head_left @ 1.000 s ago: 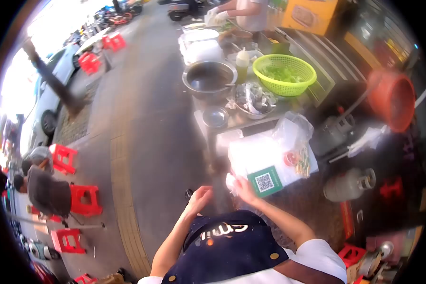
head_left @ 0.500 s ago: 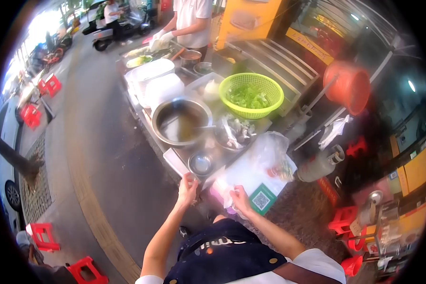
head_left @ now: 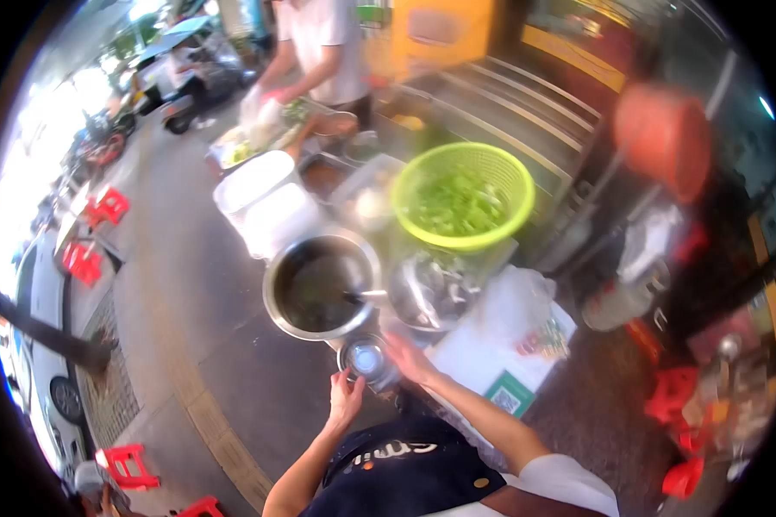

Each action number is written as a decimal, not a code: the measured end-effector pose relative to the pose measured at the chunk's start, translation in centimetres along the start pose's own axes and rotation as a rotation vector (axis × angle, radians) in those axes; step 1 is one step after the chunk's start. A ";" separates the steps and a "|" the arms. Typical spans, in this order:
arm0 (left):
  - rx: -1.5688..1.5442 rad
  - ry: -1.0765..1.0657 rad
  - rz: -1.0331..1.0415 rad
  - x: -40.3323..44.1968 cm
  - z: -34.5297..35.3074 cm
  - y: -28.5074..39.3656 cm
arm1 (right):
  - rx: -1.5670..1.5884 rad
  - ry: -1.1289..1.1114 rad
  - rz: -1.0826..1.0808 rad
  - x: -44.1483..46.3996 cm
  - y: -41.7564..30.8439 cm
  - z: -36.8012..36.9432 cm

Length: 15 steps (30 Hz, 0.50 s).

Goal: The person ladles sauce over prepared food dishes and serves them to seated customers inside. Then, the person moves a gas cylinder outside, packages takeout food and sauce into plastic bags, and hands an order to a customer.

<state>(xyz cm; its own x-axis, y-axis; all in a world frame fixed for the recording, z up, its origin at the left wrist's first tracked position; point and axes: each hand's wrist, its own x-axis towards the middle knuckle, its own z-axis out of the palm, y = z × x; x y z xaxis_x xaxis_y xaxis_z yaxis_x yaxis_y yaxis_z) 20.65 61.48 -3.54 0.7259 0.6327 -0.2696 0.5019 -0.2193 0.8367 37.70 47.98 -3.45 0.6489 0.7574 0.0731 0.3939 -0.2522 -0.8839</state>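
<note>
Grey street pavement (head_left: 233, 370) stretches left of the stall. Bright green perforated plastic basket (head_left: 461, 242) of leaves; then, nearer, a wide round steel pot (head_left: 273, 297) of dark liquid. Just before the pot sits a small round shiny bowl (head_left: 366, 359). The right hand (head_left: 412, 360), fingers extended, is beside it; the left hand (head_left: 346, 398) is at its near-left rim, grip impossible to tell.

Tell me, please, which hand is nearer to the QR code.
Right. The right hand is above and left of the QR code in the image; the left hand is farther left, at the small bowl.
</note>
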 end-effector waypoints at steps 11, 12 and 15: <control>-0.028 0.066 -0.054 -0.2 0.1 4.4 | -0.067 -0.182 -0.112 2.7 -0.3 -1.6; -0.028 0.068 -0.045 -0.2 0.1 4.7 | -0.120 -0.109 -0.139 2.5 -0.8 -1.6; -0.031 0.083 -0.022 -0.2 -0.1 5.1 | -0.142 -0.069 -0.184 1.8 -2.1 -2.6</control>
<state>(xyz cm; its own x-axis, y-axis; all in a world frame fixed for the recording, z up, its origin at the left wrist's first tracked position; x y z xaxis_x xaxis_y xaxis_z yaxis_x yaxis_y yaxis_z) 23.01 60.37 0.80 0.6727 0.6967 -0.2492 0.5016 -0.1818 0.8458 39.72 48.32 -0.26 0.5139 0.8364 0.1908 0.5921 -0.1849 -0.7844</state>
